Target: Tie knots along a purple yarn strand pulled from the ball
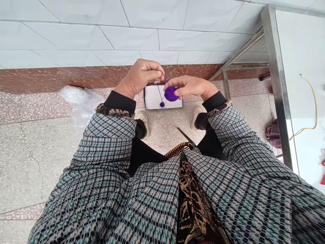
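My left hand (146, 75) pinches a strand of purple yarn (166, 80) between thumb and fingers. From there the strand runs down to a purple yarn ball (171, 94), which my right hand (190, 86) grips with thumb and fingertips. A second strand hangs below my left hand, and a small dark purple ball (162, 104) shows at its lower end. Behind that small ball, on the floor between my feet, is a shallow box (151, 98) with a white inside and dark rim. Whether the small ball hangs or rests in the box I cannot tell.
A white yarn skein (73, 94) and a clear plastic bag (85, 110) lie on the floor at left. Scissors (186, 136) or a similar dark tool point out near my lap, beside a striped handle (177, 149). At right stands a metal-framed table (302, 44) with a yellow cord (316, 105).
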Tool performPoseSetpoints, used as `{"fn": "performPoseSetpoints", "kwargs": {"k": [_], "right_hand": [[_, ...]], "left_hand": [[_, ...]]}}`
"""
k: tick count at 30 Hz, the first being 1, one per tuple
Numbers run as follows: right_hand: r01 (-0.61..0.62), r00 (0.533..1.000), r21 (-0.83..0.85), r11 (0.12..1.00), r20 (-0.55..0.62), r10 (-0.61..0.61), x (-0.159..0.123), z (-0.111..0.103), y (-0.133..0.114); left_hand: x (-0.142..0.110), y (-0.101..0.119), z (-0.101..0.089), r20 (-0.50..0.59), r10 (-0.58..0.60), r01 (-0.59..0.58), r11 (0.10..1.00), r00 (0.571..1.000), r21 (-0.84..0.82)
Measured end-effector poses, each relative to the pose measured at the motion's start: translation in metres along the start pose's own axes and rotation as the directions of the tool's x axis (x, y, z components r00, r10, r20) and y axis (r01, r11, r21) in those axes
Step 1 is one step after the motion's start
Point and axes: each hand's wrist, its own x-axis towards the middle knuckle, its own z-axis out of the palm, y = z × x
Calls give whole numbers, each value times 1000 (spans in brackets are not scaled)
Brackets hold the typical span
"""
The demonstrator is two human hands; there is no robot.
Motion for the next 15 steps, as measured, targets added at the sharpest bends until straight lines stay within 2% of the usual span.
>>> {"fn": "performPoseSetpoints", "kwargs": {"k": [2,4,5,8,11,13,14,15], "right_hand": [[70,997,138,988,-49,-64,-3,-1,1],[175,970,258,950,-212,-121,-6,-3,0],[223,941,289,931,-314,-127,-7,-5,-1],[299,803,311,902,-592,-62,-7,-10,-6],[367,656,337,867,-755,16,0,-12,-7],[310,617,305,900,-785,54,5,-11,-2],[219,625,263,939,-777,72,8,-10,2],[100,654,204,974,-751,90,9,-10,5]], "left_hand": [[4,-4,-1,16,-15,14,999,1000,46],[7,-7,-1,28,-36,33,993,999,113],[8,-8,1,33,-44,39,988,998,147],[9,-7,9,103,-54,30,975,993,221],[6,0,21,237,-63,1,967,969,254],[4,4,26,320,-81,-9,963,944,270],[3,6,27,344,-84,-14,961,935,274],[2,7,26,348,-80,-20,962,934,273]]}}
